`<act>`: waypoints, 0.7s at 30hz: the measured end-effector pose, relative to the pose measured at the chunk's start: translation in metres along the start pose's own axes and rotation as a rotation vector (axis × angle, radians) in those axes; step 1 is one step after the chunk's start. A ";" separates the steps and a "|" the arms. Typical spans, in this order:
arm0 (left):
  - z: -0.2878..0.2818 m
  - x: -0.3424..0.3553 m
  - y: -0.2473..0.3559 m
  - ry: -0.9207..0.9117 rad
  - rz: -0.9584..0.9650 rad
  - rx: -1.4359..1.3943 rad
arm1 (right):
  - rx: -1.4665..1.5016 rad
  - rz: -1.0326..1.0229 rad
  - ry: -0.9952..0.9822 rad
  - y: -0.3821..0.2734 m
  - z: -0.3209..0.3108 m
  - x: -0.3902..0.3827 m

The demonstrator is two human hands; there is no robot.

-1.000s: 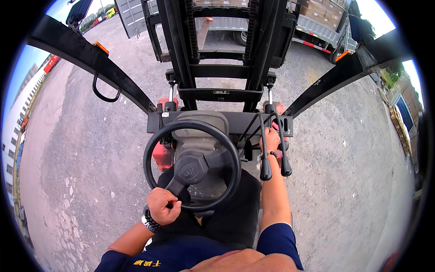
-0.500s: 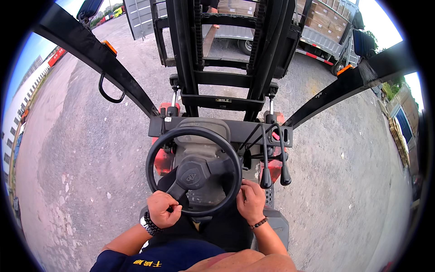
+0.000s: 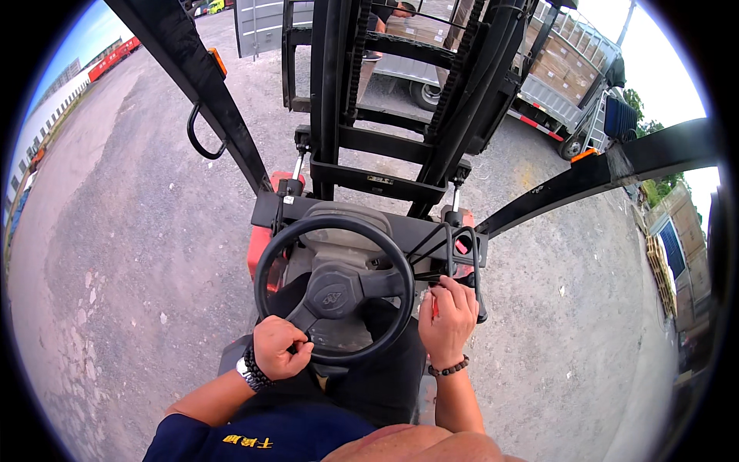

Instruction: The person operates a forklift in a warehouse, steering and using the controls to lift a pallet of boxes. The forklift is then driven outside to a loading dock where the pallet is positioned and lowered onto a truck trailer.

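My left hand (image 3: 281,349) is closed at the lower left of the black steering wheel (image 3: 406,296), its fingers curled on the rim. A dark bead bracelet and a metal watch circle that wrist. To the right of the wheel, my right hand (image 3: 449,323) curls its fingers over the lower end of a black control lever (image 3: 449,245); the hand hides that lever's knob. A second lever (image 3: 476,262) stands just beside it, its knob partly showing past my fingers.
Ahead rises the forklift's black mast (image 3: 385,142). Beyond it a truck (image 3: 550,104) carries stacked cartons (image 3: 564,68), and a person (image 3: 381,23) bends at its side. Wooden pallets (image 3: 660,273) stand at the right. Black posts (image 3: 208,96) flank the seat.
My right hand has left the wheel's right rim and moved right and up onto the levers. My left hand stays at the wheel. The view has tilted, and the person beyond shows more.
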State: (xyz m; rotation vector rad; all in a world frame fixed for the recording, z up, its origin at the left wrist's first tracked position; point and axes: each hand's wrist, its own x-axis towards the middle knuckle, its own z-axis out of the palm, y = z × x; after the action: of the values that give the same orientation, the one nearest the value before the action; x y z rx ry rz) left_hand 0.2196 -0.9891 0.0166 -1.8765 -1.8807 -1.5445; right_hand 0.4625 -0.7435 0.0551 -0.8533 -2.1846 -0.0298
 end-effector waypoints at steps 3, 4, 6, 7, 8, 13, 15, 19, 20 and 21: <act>-0.001 0.000 -0.002 0.015 0.010 -0.008 | 0.041 0.034 -0.016 0.006 0.017 -0.005; -0.002 0.000 -0.004 0.020 0.015 -0.009 | 0.030 0.032 -0.007 0.003 0.019 -0.004; -0.005 0.000 -0.007 0.025 0.021 -0.004 | 0.009 0.028 0.012 -0.003 0.023 -0.002; -0.006 0.000 -0.008 0.025 0.022 0.001 | 0.003 0.041 0.004 -0.003 0.024 -0.002; -0.007 0.000 -0.008 0.025 0.022 0.006 | -0.003 0.053 -0.003 -0.001 0.027 -0.003; -0.005 -0.009 -0.012 -0.010 -0.010 -0.024 | -0.004 0.091 -0.050 0.000 0.027 -0.007; -0.003 -0.010 -0.012 -0.005 -0.013 -0.032 | -0.017 0.086 -0.040 0.003 0.027 -0.008; -0.003 -0.007 -0.010 0.009 0.000 -0.017 | -0.010 0.093 -0.045 0.002 0.028 -0.008; -0.004 -0.006 -0.009 0.013 0.007 -0.010 | -0.012 0.092 -0.045 0.002 0.029 -0.009; -0.003 -0.005 -0.009 0.012 0.007 -0.011 | -0.014 0.092 -0.046 0.003 0.029 -0.009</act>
State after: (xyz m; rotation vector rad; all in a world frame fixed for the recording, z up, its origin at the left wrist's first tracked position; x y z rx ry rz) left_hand 0.2120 -0.9930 0.0096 -1.8715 -1.8625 -1.5639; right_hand 0.4495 -0.7385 0.0282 -0.9699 -2.1873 0.0200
